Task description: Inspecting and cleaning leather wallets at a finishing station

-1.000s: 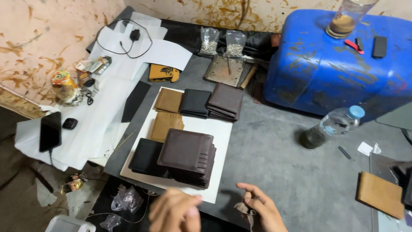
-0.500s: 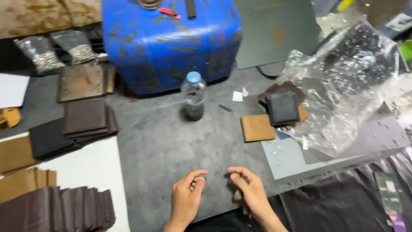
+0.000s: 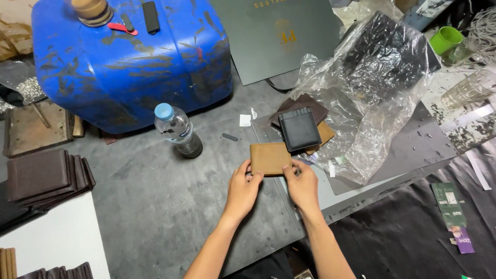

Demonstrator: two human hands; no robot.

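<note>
A tan leather wallet (image 3: 269,157) lies flat on the grey table (image 3: 155,201). My left hand (image 3: 243,187) grips its near left corner and my right hand (image 3: 302,183) grips its near right corner. Just beyond it a black wallet (image 3: 299,129) rests on top of a dark brown wallet (image 3: 305,103) and another tan one (image 3: 325,132), at the edge of a crumpled clear plastic bag (image 3: 372,103).
A plastic water bottle (image 3: 177,129) stands left of the wallets, in front of a big blue drum (image 3: 129,57). Stacked dark brown wallets (image 3: 46,178) sit at the far left by a white sheet (image 3: 51,237). A grey board (image 3: 279,36) lies behind.
The view swung right, from the wallet stacks to the plastic bag. My hands moved forward from the table's near edge and took hold of the tan wallet.
</note>
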